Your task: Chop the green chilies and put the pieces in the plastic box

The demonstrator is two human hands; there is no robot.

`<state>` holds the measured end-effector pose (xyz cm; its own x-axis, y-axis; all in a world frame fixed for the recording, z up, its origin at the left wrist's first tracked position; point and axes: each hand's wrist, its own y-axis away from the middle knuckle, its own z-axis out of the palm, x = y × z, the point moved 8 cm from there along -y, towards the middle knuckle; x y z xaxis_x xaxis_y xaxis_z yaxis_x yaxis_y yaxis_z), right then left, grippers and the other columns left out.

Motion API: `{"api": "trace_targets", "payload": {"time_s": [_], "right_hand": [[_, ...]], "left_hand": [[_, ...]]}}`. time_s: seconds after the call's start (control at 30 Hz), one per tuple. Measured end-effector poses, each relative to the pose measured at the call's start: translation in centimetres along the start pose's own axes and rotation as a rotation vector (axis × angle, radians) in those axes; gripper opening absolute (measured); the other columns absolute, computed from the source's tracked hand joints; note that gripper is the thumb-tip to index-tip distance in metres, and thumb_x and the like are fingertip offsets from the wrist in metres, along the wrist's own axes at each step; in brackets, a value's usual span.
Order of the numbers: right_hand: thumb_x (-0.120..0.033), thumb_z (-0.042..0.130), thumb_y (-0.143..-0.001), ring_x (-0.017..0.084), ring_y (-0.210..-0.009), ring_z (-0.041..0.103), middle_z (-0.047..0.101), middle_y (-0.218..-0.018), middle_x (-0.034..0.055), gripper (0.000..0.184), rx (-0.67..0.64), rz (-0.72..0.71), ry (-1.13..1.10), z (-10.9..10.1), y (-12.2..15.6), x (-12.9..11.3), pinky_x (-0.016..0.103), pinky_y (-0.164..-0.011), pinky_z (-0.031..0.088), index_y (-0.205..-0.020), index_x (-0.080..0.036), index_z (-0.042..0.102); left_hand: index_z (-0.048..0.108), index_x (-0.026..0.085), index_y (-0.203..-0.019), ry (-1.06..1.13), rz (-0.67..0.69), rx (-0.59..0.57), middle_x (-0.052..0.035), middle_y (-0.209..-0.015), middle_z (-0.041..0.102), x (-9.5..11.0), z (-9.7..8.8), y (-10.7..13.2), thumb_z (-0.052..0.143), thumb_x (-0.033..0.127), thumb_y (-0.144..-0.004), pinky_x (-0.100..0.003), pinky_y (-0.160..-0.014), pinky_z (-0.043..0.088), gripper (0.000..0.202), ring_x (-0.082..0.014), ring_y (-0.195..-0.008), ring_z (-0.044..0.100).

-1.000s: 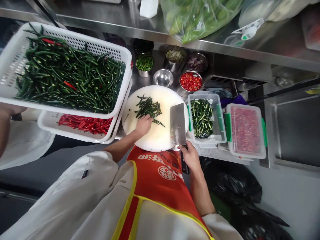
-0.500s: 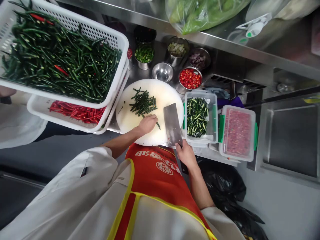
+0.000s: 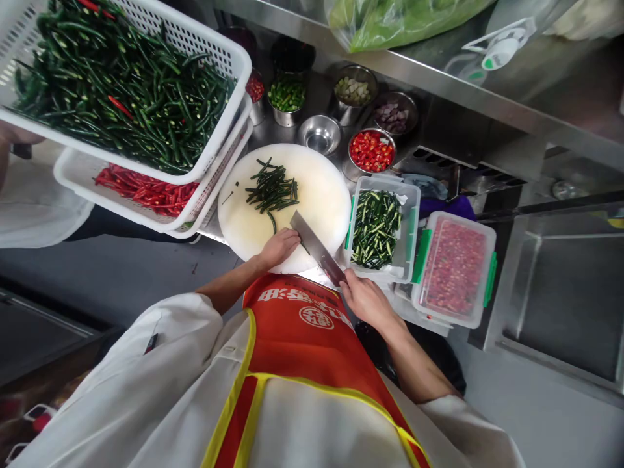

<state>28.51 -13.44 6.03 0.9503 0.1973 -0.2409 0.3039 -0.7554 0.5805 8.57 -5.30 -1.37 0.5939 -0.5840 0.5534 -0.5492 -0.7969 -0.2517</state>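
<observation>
My right hand (image 3: 363, 296) grips the handle end of a cleaver (image 3: 316, 248), its blade angled across the front right of a round white cutting board (image 3: 324, 179). Close beside the blade's far end, my left hand (image 3: 280, 249) rests low on the board with its fingers curled together. Whatever those fingers hold is hidden. A small pile of green chilies (image 3: 273, 188) lies on the board, with a single green chili (image 3: 272, 223) just below it, above my left hand. To the right is a clear box (image 3: 413, 224) of cut green chilies (image 3: 375, 227).
At left, a white basket (image 3: 238, 71) of green chilies stands above another basket (image 3: 73, 172) of red chilies. Steel cups, one with chopped red chilies (image 3: 372, 151), line the back beneath a steel shelf (image 3: 419, 78). A lidded box (image 3: 455, 266) sits at right. Another person's hand (image 3: 17, 133) is at far left.
The cleaver has swung left, its blade turned more edge-on and now beside my left hand. My left hand has drawn back toward the board's front edge. The view has shifted slightly.
</observation>
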Motion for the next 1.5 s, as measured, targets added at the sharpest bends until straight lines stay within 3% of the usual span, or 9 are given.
{"api": "trace_targets", "payload": {"time_s": [0.37,0.57,0.67,0.8,0.9,0.97,1.13,1.27,1.5], "right_hand": [[-0.026,0.037,-0.103,0.027,-0.079,0.071,0.075,-0.086,0.0125,0.020,-0.167,0.022,-0.045,0.0,0.7,0.4,0.032,-0.062,0.030,-0.111,-0.015,0.051],[-0.026,0.035,-0.103,0.025,-0.086,0.070,0.075,-0.096,0.0136,0.024,-0.030,0.032,-0.131,1.9,-3.1,-0.7,0.031,-0.069,0.037,-0.116,-0.014,0.050],[-0.028,0.036,-0.103,0.025,-0.087,0.070,0.075,-0.096,0.0119,0.023,0.025,0.023,-0.172,1.9,-3.5,-0.3,0.030,-0.071,0.038,-0.112,-0.016,0.052],[-0.031,0.035,-0.102,0.026,-0.081,0.069,0.074,-0.087,0.0104,0.024,0.034,0.053,-0.156,1.3,-1.3,0.6,0.030,-0.067,0.036,-0.109,-0.017,0.053],[-0.032,0.035,-0.102,0.025,-0.079,0.069,0.074,-0.085,0.0088,0.023,-0.031,0.039,-0.154,2.1,0.1,0.6,0.030,-0.066,0.035,-0.108,-0.018,0.053],[-0.032,0.036,-0.102,0.024,-0.080,0.069,0.074,-0.086,0.0075,0.021,-0.070,0.032,-0.175,2.8,0.4,0.7,0.029,-0.066,0.034,-0.107,-0.019,0.053],[-0.031,0.036,-0.102,0.025,-0.082,0.069,0.074,-0.089,0.0089,0.020,-0.026,0.118,-0.193,2.4,-0.1,2.0,0.030,-0.066,0.034,-0.107,-0.019,0.052],[-0.029,0.037,-0.102,0.025,-0.081,0.068,0.073,-0.088,0.0094,0.020,-0.031,0.091,-0.159,1.2,-0.3,1.0,0.030,-0.066,0.033,-0.109,-0.018,0.053],[-0.029,0.038,-0.102,0.024,-0.082,0.068,0.074,-0.090,0.0089,0.021,-0.101,0.020,-0.114,0.2,-0.4,-0.4,0.030,-0.068,0.032,-0.111,-0.018,0.053]], "left_hand": [[0.070,0.016,-0.102,0.023,0.027,0.014,-0.0099,-0.106,0.069,-0.6,0.5,0.2,0.046,0.025,-0.102,-0.036,-0.090,0.054,0.026,-0.0196,-0.100,0.062],[0.071,0.018,-0.100,0.021,0.037,-0.012,-0.0091,-0.105,0.069,-0.1,0.6,0.1,0.047,0.026,-0.101,-0.037,-0.092,0.054,0.025,-0.0194,-0.098,0.062],[0.070,0.017,-0.100,0.001,0.040,-0.001,-0.0091,-0.105,0.069,-0.2,-0.4,0.2,0.046,0.024,-0.101,-0.035,-0.090,0.054,0.025,-0.0194,-0.098,0.062],[0.069,0.016,-0.109,-0.065,-0.090,0.032,-0.0115,-0.114,0.067,-3.7,-3.6,0.1,0.042,0.017,-0.098,-0.037,-0.093,0.053,0.029,-0.0216,-0.104,0.061],[0.070,0.016,-0.108,-0.100,-0.115,-0.060,-0.0127,-0.117,0.066,-6.4,-5.0,0.3,0.042,0.014,-0.095,-0.040,-0.095,0.051,0.032,-0.0238,-0.104,0.061],[0.071,0.016,-0.107,-0.105,-0.083,-0.142,-0.0124,-0.114,0.067,-6.9,-5.1,0.7,0.044,0.015,-0.094,-0.040,-0.095,0.051,0.031,-0.0241,-0.103,0.061],[0.070,0.018,-0.109,-0.063,-0.026,-0.144,-0.0117,-0.112,0.067,-4.3,-3.3,1.8,0.044,0.022,-0.099,-0.037,-0.091,0.053,0.028,-0.0221,-0.103,0.061],[0.070,0.018,-0.106,-0.019,0.010,-0.083,-0.0108,-0.108,0.068,-1.9,-1.3,1.7,0.044,0.028,-0.102,-0.035,-0.089,0.053,0.028,-0.0207,-0.100,0.061],[0.070,0.019,-0.103,0.038,0.018,-0.082,-0.0090,-0.110,0.068,-1.8,-0.7,1.3,0.042,0.028,-0.103,-0.034,-0.091,0.054,0.030,-0.0186,-0.101,0.062]]}}
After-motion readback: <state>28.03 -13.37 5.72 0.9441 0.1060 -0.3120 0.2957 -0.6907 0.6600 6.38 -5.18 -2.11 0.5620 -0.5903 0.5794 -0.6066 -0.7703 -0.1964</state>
